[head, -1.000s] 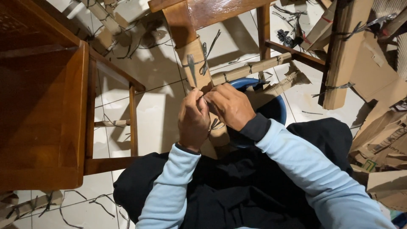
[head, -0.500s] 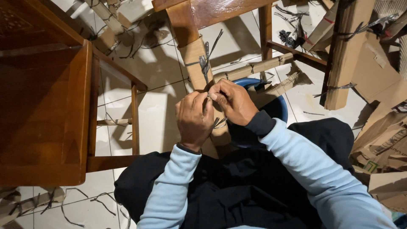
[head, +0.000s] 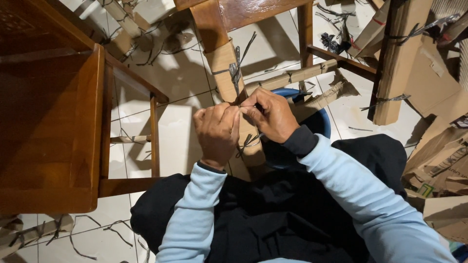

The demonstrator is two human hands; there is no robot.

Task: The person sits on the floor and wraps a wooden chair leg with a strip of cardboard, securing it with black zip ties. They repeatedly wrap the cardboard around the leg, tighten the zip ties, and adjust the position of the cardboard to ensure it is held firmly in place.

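Observation:
A wooden chair leg wrapped in brown cardboard (head: 225, 68) runs from the top centre down toward my lap. Grey plastic string (head: 237, 68) is knotted around the wrap higher up, and another tie (head: 248, 142) shows lower down. My left hand (head: 217, 134) is closed around the wrapped leg, fingers meeting my right hand. My right hand (head: 272, 114) pinches a strand of string against the cardboard just below the upper knot. Both hands touch at the fingertips. The part of the leg under my hands is hidden.
A dark wooden chair (head: 53, 126) stands at the left. A blue plastic basin (head: 319, 119) sits behind my right hand. Cardboard-wrapped rungs (head: 292, 77), a tall wrapped piece (head: 397, 63) and cardboard scraps (head: 438, 146) lie at the right. String offcuts litter the white tiled floor (head: 180, 126).
Both hands have shifted slightly along the wrapped leg and drawn closer together, the right hand now pinching the string near the upper knot. The view has tilted a little.

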